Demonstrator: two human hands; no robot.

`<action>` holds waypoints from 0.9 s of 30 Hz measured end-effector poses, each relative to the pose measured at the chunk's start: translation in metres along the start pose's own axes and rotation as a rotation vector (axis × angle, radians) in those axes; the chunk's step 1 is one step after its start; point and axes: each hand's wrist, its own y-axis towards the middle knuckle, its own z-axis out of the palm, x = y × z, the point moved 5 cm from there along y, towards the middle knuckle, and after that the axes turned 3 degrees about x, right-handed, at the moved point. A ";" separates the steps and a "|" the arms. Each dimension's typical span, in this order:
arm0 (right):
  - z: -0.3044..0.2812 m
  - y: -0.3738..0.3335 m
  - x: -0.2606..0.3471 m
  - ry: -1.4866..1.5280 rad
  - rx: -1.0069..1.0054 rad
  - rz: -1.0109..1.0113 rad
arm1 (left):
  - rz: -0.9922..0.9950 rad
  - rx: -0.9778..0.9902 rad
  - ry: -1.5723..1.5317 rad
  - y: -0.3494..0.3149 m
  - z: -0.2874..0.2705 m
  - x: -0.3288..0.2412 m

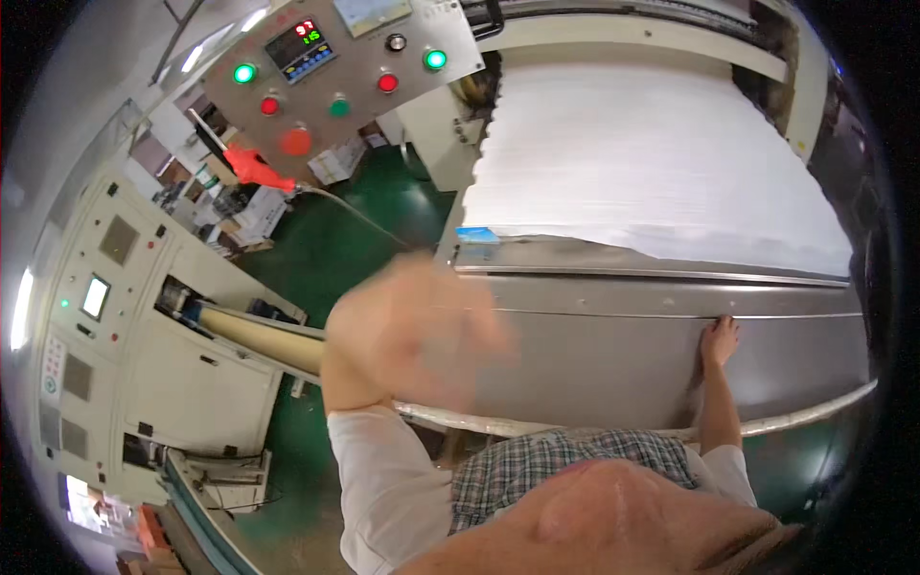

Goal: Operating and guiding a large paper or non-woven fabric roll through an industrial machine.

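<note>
the left hand [412, 326] blurs near the grey panel [594, 364], the right hand [721, 341] touches its far edge, and i cannot tell either grip.

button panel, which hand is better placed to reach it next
Left, probably: the left hand, though blurred, looks nearer the panel. The right hand is farther off, against the steel front.

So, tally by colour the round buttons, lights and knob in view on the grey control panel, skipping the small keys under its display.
Green buttons or lights: 3
Red buttons: 3, counting the large orange-red one
Dark knob: 1
Total: 7
</note>
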 end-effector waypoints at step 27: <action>0.003 0.003 -0.016 -0.058 -0.104 0.006 | -0.418 -1.086 1.433 -0.010 -0.183 0.185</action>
